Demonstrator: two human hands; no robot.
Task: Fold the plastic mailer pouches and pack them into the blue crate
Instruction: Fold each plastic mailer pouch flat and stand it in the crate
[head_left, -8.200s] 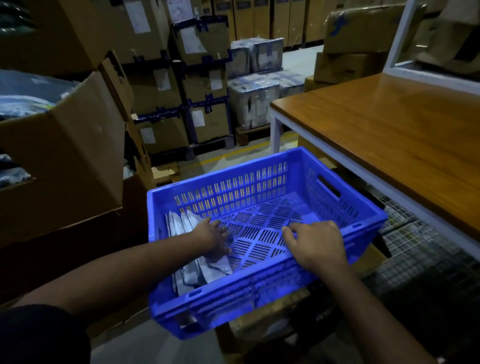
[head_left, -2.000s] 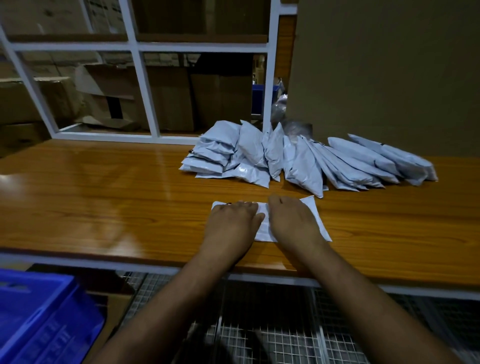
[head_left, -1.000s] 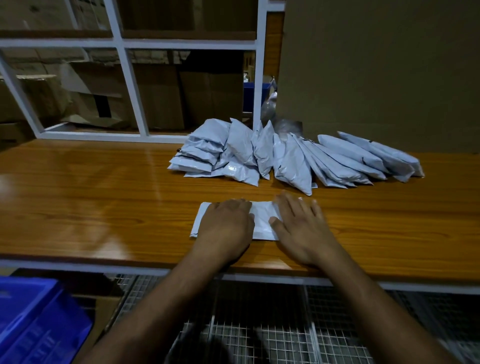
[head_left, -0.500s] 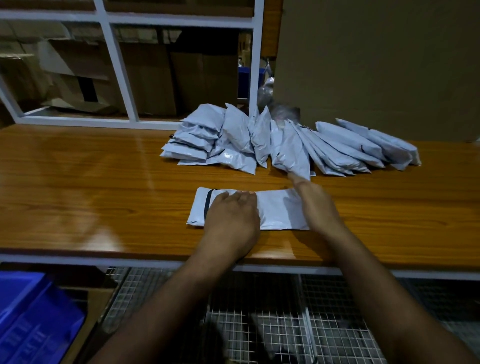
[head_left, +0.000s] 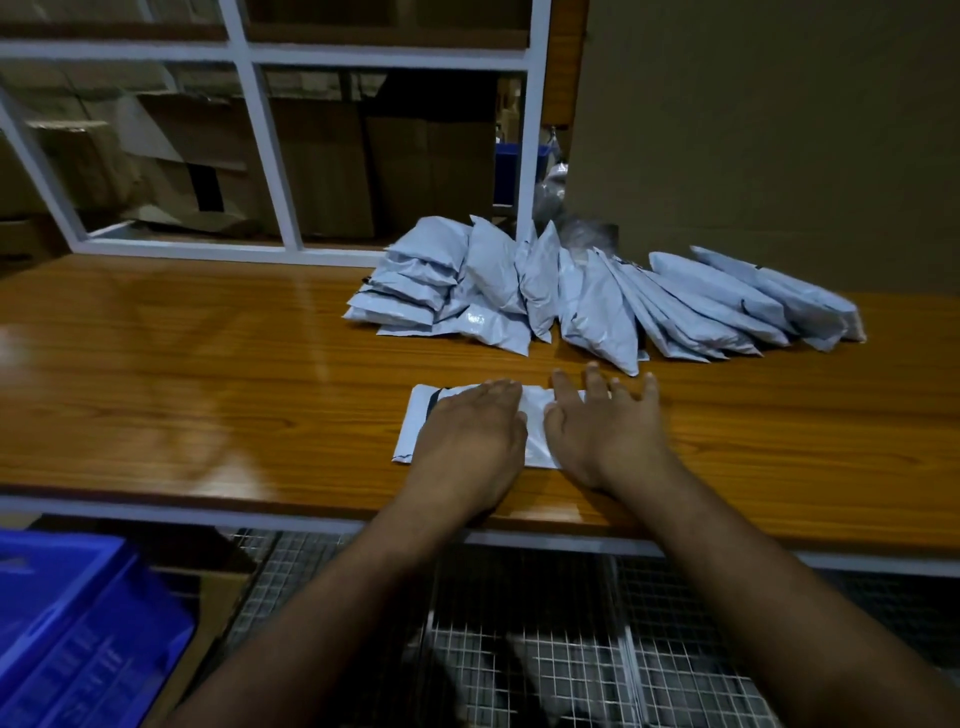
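Observation:
A white plastic mailer pouch (head_left: 535, 434) lies flat near the front edge of the wooden table (head_left: 208, 374). My left hand (head_left: 470, 441) presses on its left half with straight fingers; a dark strip shows at the pouch's left end. My right hand (head_left: 605, 428) lies flat with spread fingers over its right half. Behind them, a pile of several grey-white mailer pouches (head_left: 587, 306) leans in a row on the table. A corner of the blue crate (head_left: 78, 634) shows at the lower left, below the table.
A white metal frame (head_left: 260, 156) stands at the table's back left, with cardboard boxes behind it. A large cardboard panel (head_left: 753, 130) rises behind the pile. A wire mesh shelf (head_left: 545, 649) lies under the table.
My right hand came back from the pouch's far right end and now lies flat on its right part, so less of the pouch shows. The left hand has stayed pressing.

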